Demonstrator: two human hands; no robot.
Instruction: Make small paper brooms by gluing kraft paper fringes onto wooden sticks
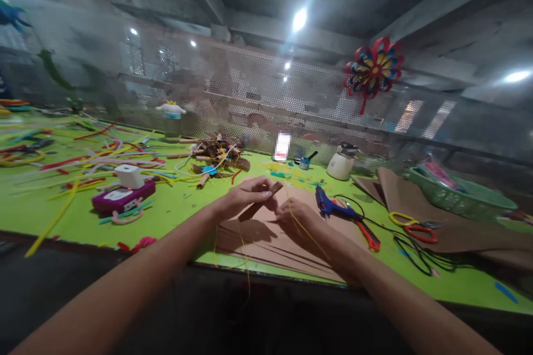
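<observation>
Brown strip (251,211) in head view: pinched between thumb and fingers of left hand (245,198), tilted above brown sheets (283,249). Right hand (298,215) just beside, fingers curled narrow (cannot tell whether gripping yellow string (296,221)). Blue glue gun (339,210) lies rightward.

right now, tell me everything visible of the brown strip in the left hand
The brown strip is narrow, flat and straight-edged, paper- or card-like in look. It slants, one end up to the right, the other down to the left, above the brown sheets. The left hand grips it, thumb on top, partly hiding it. Whether the yellow string or the right hand touches it is unclear.
</observation>
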